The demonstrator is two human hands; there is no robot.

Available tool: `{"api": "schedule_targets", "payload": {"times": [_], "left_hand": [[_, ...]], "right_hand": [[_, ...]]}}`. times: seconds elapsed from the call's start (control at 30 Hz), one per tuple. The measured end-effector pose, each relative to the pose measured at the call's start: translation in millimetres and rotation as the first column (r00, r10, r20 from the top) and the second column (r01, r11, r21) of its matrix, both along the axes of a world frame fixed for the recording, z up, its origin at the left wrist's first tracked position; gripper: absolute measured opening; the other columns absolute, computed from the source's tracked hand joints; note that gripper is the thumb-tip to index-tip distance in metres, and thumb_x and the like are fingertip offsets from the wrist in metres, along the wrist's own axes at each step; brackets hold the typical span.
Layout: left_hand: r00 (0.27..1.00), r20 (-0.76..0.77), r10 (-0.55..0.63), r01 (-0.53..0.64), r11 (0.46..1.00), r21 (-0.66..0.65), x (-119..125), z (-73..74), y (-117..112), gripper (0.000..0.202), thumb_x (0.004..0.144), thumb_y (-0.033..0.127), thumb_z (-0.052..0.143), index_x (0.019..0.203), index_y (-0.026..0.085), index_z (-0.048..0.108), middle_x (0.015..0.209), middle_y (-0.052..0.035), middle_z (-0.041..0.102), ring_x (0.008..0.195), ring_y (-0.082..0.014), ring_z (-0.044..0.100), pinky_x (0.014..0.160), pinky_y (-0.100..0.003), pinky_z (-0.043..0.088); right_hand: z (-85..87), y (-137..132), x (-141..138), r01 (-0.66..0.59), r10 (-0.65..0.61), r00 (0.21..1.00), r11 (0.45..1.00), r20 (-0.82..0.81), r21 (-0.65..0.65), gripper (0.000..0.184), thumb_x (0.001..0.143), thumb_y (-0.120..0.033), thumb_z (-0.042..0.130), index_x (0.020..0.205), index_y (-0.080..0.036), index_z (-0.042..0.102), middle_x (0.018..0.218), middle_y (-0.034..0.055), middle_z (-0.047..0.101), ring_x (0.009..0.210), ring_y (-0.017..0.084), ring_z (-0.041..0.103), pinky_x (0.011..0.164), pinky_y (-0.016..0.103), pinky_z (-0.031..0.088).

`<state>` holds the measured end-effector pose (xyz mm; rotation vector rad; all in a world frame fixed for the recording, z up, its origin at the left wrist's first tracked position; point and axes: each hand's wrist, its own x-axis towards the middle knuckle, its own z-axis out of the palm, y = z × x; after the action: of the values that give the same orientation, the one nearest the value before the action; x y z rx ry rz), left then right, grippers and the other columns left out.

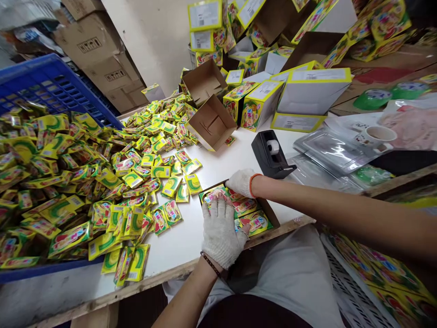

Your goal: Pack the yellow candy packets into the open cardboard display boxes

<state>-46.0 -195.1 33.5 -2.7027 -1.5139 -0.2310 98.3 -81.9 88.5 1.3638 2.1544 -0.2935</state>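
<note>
In front of me an open display box (277, 221) holds small green-and-yellow fruit-print packets (257, 222) lying flat in rows. My left hand (221, 230), in a white knit glove with bare fingertips, rests on the packets at the box's left side, its fingers stretched out. At the far rim of the box is my right hand (241, 182), also gloved. Its fingers are curled over the edge, though partly hidden. Loose packets (172, 212) lie just left of the box. Behind my right hand stands a black tape dispenser (271, 155).
A large heap of packets (112, 177) spills from a tilted blue crate (51, 86) at left. Empty display boxes (215, 123) are stacked at the back. Clear plastic trays (334, 148) and a paper cup (378, 134) sit at right. The table's wooden edge (164, 278) runs before me.
</note>
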Motion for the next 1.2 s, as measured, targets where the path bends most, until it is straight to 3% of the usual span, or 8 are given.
{"api": "schedule_targets", "payload": {"times": [0.23, 0.57, 0.7, 0.77, 0.83, 0.93, 1.07, 1.2], "left_hand": [[0.999, 0.032, 0.002, -0.001, 0.999, -0.039, 0.1, 3.9, -0.5, 0.069, 0.090, 0.056, 0.052, 0.140, 0.009, 0.051, 0.149, -0.0205, 0.049, 0.141, -0.0389, 0.039, 0.117, -0.064, 0.026], [0.992, 0.124, -0.007, 0.011, 1.000, -0.029, 0.0, 3.0, -2.0, 0.065, 0.089, 0.053, 0.055, 0.138, 0.010, 0.052, 0.143, -0.0204, 0.054, 0.138, -0.0401, 0.043, 0.116, -0.065, 0.027], [0.934, 0.356, -0.035, 0.005, 0.996, 0.087, -15.4, -7.0, 2.1, 0.061, 0.092, 0.046, 0.053, 0.143, 0.013, 0.044, 0.147, -0.0212, 0.049, 0.141, -0.0340, 0.040, 0.115, -0.057, 0.034], [0.889, 0.453, 0.066, -0.154, 0.975, 0.159, -37.3, -14.5, 11.5, 0.059, 0.093, 0.041, 0.053, 0.145, 0.014, 0.040, 0.149, -0.0220, 0.046, 0.142, -0.0312, 0.039, 0.111, -0.051, 0.040], [0.856, 0.418, 0.304, -0.384, 0.915, 0.122, -65.3, -19.9, 24.7, 0.058, 0.092, 0.040, 0.055, 0.142, 0.013, 0.043, 0.144, -0.0228, 0.049, 0.136, -0.0332, 0.045, 0.107, -0.051, 0.042], [0.776, 0.087, 0.625, -0.625, 0.780, -0.036, -103.2, -21.5, 43.8, 0.064, 0.084, 0.045, 0.063, 0.135, 0.008, 0.050, 0.127, -0.0235, 0.058, 0.119, -0.0387, 0.055, 0.095, -0.052, 0.046], [0.749, -0.181, 0.637, -0.656, 0.752, -0.069, -123.6, -19.6, 52.3, 0.054, 0.082, 0.042, 0.060, 0.126, 0.010, 0.058, 0.116, -0.0204, 0.062, 0.109, -0.0388, 0.059, 0.087, -0.049, 0.047], [0.796, -0.019, 0.605, -0.601, 0.785, -0.148, -131.3, -28.1, 44.8, 0.034, 0.082, 0.027, 0.054, 0.113, 0.015, 0.062, 0.107, -0.0153, 0.066, 0.103, -0.0313, 0.062, 0.087, -0.042, 0.048]], "right_hand": [[-19.9, -22.8, 24.2, -0.107, 0.147, 0.981, 0.955, -0.128, 0.277, 0.029, 0.097, -0.014, 0.044, 0.114, -0.012, 0.067, 0.119, 0.0186, 0.065, 0.108, 0.030, 0.064, 0.084, 0.039, 0.052], [-18.7, -39.3, 12.7, 0.016, 0.011, 0.994, 0.971, -0.109, 0.240, 0.038, 0.096, -0.010, 0.041, 0.127, -0.009, 0.062, 0.129, 0.0215, 0.058, 0.113, 0.032, 0.059, 0.087, 0.039, 0.051], [-23.4, -42.4, 16.0, 0.028, -0.003, 0.988, 0.988, -0.156, 0.154, 0.036, 0.093, -0.011, 0.046, 0.125, -0.013, 0.064, 0.128, 0.0208, 0.058, 0.113, 0.033, 0.059, 0.087, 0.040, 0.052], [-29.2, -43.4, 18.3, 0.043, -0.013, 0.982, 0.986, -0.189, 0.160, 0.038, 0.093, -0.010, 0.046, 0.126, -0.015, 0.063, 0.131, 0.0213, 0.055, 0.115, 0.032, 0.058, 0.088, 0.041, 0.052], [-36.6, -42.9, 19.5, 0.060, -0.025, 0.978, 0.984, -0.208, 0.166, 0.041, 0.092, -0.010, 0.046, 0.129, -0.017, 0.062, 0.137, 0.0210, 0.051, 0.118, 0.033, 0.056, 0.089, 0.042, 0.052], [-43.4, -37.0, 18.5, 0.083, -0.058, 0.973, 0.992, -0.225, 0.099, 0.045, 0.088, -0.013, 0.051, 0.132, -0.021, 0.060, 0.137, 0.0180, 0.051, 0.116, 0.035, 0.056, 0.087, 0.043, 0.051], [-31.7, -26.8, 17.6, 0.135, -0.138, 0.953, 0.990, -0.271, -0.027, 0.041, 0.084, -0.013, 0.052, 0.122, -0.020, 0.066, 0.127, 0.0148, 0.059, 0.107, 0.031, 0.062, 0.085, 0.038, 0.049], [-2.3, -30.7, 22.9, 0.252, -0.231, 0.858, 0.968, -0.458, -0.015, 0.036, 0.085, -0.010, 0.048, 0.113, -0.016, 0.068, 0.119, 0.0123, 0.066, 0.106, 0.024, 0.062, 0.088, 0.029, 0.045]]}}
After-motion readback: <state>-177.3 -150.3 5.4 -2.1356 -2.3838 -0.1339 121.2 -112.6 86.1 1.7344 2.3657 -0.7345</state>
